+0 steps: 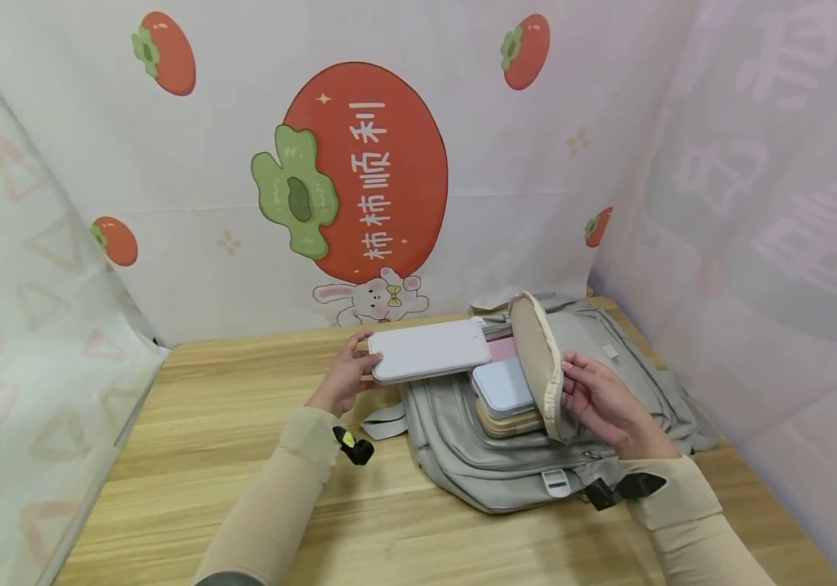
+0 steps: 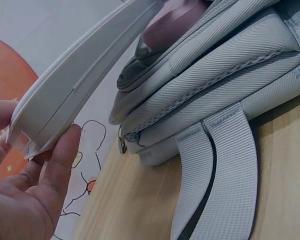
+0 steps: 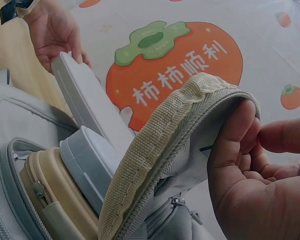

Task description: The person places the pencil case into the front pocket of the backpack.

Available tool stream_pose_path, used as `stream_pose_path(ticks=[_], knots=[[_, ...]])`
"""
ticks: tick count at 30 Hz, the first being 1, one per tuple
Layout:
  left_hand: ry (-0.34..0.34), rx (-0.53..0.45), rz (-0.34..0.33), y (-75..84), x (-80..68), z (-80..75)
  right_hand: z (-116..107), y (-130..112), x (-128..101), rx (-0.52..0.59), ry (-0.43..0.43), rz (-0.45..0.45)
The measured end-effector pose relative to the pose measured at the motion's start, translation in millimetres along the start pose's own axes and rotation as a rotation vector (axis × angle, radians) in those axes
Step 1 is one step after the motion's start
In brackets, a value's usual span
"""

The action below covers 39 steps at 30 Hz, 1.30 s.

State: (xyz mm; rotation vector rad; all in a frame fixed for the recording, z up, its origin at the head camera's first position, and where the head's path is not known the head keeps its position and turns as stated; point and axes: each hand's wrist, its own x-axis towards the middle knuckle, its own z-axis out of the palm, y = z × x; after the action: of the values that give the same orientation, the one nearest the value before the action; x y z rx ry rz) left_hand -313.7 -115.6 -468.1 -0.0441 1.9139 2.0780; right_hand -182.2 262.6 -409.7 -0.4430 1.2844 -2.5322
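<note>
My left hand [image 1: 345, 376] grips the left end of a long, flat white case [image 1: 429, 350], thumb on top and fingers beneath. The case's far end reaches over a grey backpack [image 1: 455, 415] lying on the table. In the left wrist view the white case [image 2: 70, 85] is tilted, with a seam along its side. My right hand [image 3: 265, 195] pinches the zipped edge of the backpack's front pocket flap [image 3: 155, 150] and holds it up. Inside the open pocket sit a light blue case [image 1: 504, 385], a beige zipped case [image 3: 65, 185] and something pink [image 1: 502, 348].
A grey webbing strap [image 2: 230, 165] hangs from the backpack's left side onto the wooden table [image 1: 228, 423]. A white buckle [image 1: 556, 483] lies at its near edge. Printed fabric [image 1: 199, 163] walls the back and both sides.
</note>
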Motion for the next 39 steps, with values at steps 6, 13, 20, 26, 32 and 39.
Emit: stream_pose_path(ticks=[6, 13, 20, 26, 32, 39], knots=[[0.027, -0.014, -0.015, -2.2, -0.3, 6.9, -3.5, -0.1, 1.6, 0.025, -0.038, -0.001], [0.021, -0.023, -0.007, -4.2, 1.4, 13.1, 0.7, -1.5, 1.9, 0.013, -0.019, 0.006], [0.017, -0.005, -0.013, -3.9, 1.4, 21.3, 2.0, -2.4, 2.8, 0.007, -0.004, 0.014], [0.017, 0.006, -0.003, -5.8, 2.8, 29.1, 2.7, -3.4, 2.0, -0.006, 0.019, 0.011], [0.02, -0.003, 0.0, -6.8, 4.1, 36.2, 2.4, -3.3, 2.6, -0.006, 0.018, 0.002], [0.005, 0.006, -0.005, -8.4, 4.7, 42.8, 2.9, -3.3, 0.5, -0.015, 0.037, 0.005]])
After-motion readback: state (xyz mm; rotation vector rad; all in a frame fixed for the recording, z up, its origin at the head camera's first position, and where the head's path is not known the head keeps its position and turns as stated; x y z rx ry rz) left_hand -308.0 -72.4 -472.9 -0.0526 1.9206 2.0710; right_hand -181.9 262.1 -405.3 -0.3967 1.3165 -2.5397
